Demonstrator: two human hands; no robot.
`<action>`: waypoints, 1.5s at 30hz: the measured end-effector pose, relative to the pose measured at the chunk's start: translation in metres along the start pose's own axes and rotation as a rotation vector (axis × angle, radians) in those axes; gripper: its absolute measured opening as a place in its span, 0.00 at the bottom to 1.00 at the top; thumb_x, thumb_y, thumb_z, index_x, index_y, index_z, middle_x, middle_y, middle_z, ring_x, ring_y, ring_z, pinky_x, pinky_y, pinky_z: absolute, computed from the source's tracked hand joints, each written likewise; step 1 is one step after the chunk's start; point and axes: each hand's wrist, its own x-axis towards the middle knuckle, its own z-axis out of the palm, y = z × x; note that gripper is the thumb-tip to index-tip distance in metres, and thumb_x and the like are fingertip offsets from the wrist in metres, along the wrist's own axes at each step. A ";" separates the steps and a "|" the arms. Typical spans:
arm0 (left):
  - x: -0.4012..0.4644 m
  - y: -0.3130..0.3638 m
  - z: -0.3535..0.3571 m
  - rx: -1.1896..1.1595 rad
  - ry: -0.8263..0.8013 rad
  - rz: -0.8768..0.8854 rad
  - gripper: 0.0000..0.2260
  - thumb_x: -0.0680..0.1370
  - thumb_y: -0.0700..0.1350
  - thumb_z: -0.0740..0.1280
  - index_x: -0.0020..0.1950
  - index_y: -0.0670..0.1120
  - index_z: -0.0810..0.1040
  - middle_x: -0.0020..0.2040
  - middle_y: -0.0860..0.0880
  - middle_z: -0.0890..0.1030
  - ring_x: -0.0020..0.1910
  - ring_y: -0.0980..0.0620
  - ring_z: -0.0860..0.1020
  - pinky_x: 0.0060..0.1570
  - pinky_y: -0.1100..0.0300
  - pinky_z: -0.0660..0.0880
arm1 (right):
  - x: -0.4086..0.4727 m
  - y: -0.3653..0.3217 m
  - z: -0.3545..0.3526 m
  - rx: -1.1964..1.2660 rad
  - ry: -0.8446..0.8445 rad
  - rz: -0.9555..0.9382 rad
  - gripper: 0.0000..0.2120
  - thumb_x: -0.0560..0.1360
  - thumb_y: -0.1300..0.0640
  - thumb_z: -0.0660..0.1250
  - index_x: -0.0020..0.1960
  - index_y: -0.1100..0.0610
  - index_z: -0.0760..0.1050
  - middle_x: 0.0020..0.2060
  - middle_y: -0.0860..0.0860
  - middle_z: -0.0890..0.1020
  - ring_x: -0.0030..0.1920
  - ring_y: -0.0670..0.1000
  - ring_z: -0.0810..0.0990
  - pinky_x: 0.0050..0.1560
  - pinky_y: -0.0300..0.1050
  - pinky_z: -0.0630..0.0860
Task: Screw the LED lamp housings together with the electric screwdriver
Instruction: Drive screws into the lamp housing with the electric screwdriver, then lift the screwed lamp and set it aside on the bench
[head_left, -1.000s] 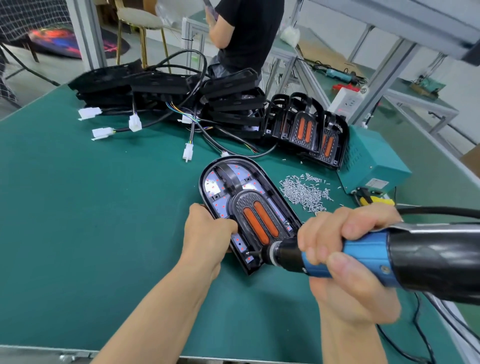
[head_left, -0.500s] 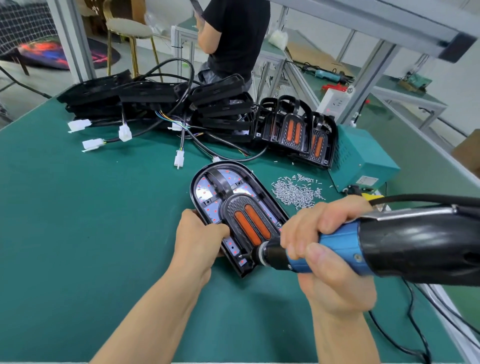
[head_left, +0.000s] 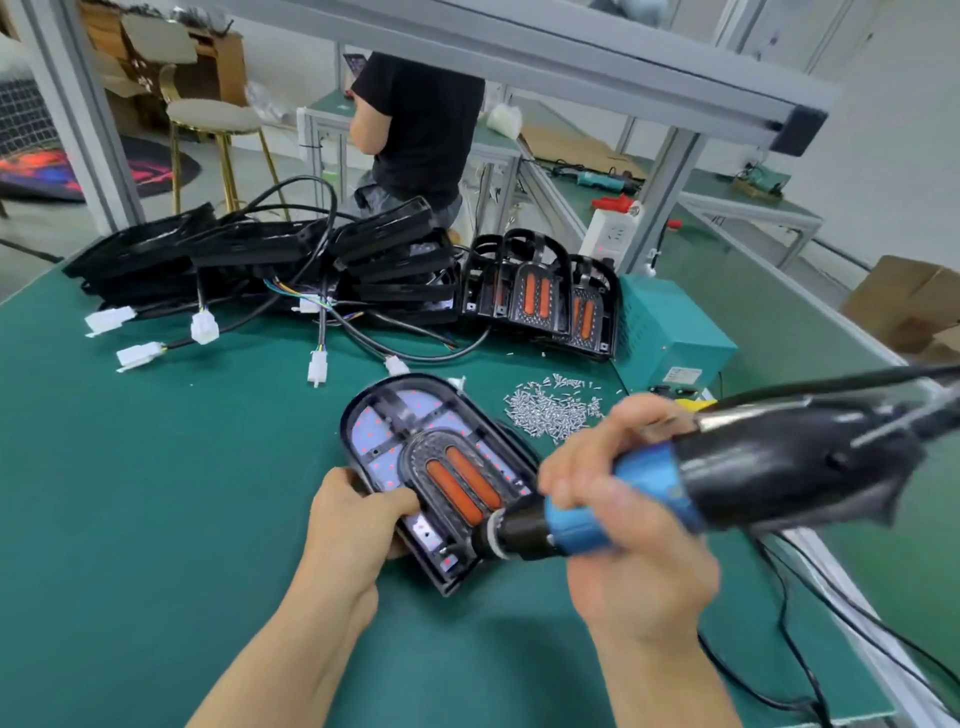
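Right hand (head_left: 621, 525) is wrapping its grip around one blue-and-black electric screwdriver (head_left: 701, 478), tip sitting at the near end of the one LED lamp housing (head_left: 436, 478) lying flat on the green tabletop (head_left: 156, 493), while the left hand (head_left: 353, 525) is clamping its grip on that housing's near left edge. Just past it a loose pile of small silver screws (head_left: 550, 410) is sitting, too many to count, next to one teal box (head_left: 670, 332). Further back, two or three more housings (head_left: 540, 293) are leaning upright, beside a stack of black parts (head_left: 249, 254) trailing cables with five white connectors (head_left: 205, 328), and one person in black (head_left: 421, 124) is standing behind.
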 end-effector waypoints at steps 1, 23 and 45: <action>0.000 0.000 0.000 -0.033 0.000 -0.016 0.12 0.70 0.28 0.64 0.53 0.36 0.73 0.44 0.38 0.82 0.37 0.42 0.80 0.36 0.49 0.81 | 0.005 -0.004 -0.001 0.007 0.017 -0.042 0.18 0.60 0.66 0.64 0.49 0.57 0.69 0.28 0.47 0.75 0.29 0.48 0.73 0.38 0.42 0.75; -0.028 0.033 -0.003 -0.281 -0.010 0.329 0.18 0.72 0.28 0.57 0.50 0.47 0.79 0.39 0.50 0.84 0.33 0.52 0.80 0.32 0.56 0.80 | 0.122 -0.020 -0.148 -1.324 0.166 0.819 0.24 0.69 0.40 0.74 0.47 0.60 0.73 0.31 0.56 0.79 0.30 0.53 0.76 0.33 0.43 0.73; -0.027 0.071 0.012 -0.299 -0.267 0.191 0.16 0.79 0.45 0.59 0.35 0.44 0.81 0.20 0.50 0.73 0.14 0.54 0.70 0.16 0.68 0.68 | 0.087 0.012 -0.052 -1.155 -0.518 0.639 0.19 0.80 0.44 0.60 0.66 0.53 0.69 0.59 0.49 0.77 0.58 0.47 0.75 0.61 0.44 0.68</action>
